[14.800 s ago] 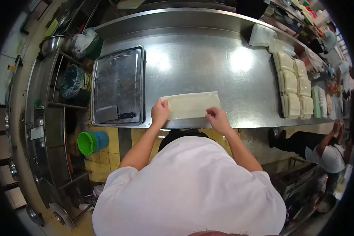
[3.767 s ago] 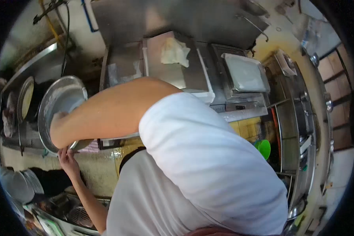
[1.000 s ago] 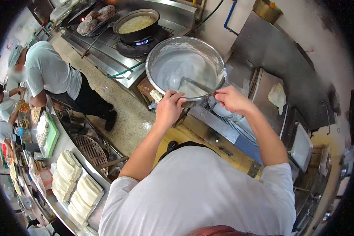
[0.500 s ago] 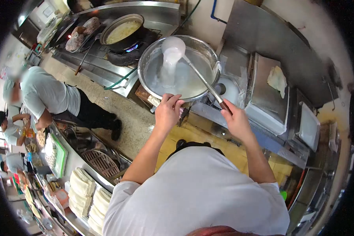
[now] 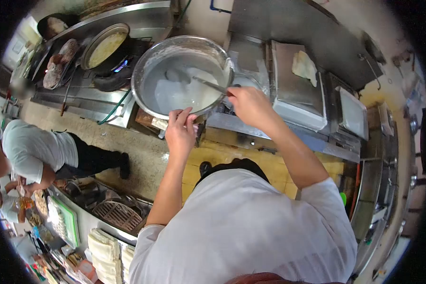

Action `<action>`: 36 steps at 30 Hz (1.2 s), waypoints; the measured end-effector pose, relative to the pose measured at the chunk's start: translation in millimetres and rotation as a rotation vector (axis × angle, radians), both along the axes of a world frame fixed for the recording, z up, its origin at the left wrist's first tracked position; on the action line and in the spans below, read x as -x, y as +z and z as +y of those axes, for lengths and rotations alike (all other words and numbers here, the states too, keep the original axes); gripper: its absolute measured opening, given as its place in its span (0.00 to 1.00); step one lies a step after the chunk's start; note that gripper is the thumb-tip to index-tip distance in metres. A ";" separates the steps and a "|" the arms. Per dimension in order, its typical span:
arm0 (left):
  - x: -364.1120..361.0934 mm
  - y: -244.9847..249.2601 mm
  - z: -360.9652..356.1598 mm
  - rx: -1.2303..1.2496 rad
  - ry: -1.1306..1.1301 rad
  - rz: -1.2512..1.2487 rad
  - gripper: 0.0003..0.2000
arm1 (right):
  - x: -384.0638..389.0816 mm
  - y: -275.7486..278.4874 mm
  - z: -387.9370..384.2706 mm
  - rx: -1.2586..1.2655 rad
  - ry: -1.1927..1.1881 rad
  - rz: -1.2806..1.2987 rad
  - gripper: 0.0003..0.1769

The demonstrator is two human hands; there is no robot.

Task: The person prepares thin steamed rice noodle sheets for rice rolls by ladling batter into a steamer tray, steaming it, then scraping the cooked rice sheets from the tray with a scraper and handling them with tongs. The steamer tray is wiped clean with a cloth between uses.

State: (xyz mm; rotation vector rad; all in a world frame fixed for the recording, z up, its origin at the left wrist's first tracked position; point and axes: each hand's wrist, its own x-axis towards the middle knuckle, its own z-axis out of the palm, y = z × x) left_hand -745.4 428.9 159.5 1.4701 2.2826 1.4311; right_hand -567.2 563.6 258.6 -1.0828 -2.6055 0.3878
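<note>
A wide metal bowl (image 5: 135, 90) stands before me, holding a thin white liquid (image 5: 170, 97). My right hand (image 5: 251, 106) is closed around the handle of a ladle (image 5: 210, 85). The ladle reaches over the right rim, and its cup is down in the liquid, mostly hidden. At the near rim, my left hand (image 5: 180, 135) grips the bowl with bent fingers. Something pale shows beside those fingers, too small to make out.
Left of the bowl, a dark pot (image 5: 106, 47) sits over a blue flame. A flat metal lid (image 5: 298, 80) with a pale sheet on it is at right. A co-worker (image 5: 42, 149) bends over a counter at left, where folded white stacks (image 5: 104, 255) lie.
The ladle has gone from above the bowl, pouring white liquid, down into the liquid. My right hand has moved in toward the rim. The whole view has shifted, with the bowl now further left.
</note>
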 end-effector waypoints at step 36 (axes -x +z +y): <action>-349.4 5.6 157.9 0.382 -0.328 -0.161 0.08 | -805.6 -322.2 366.2 -0.139 -0.505 -0.613 0.15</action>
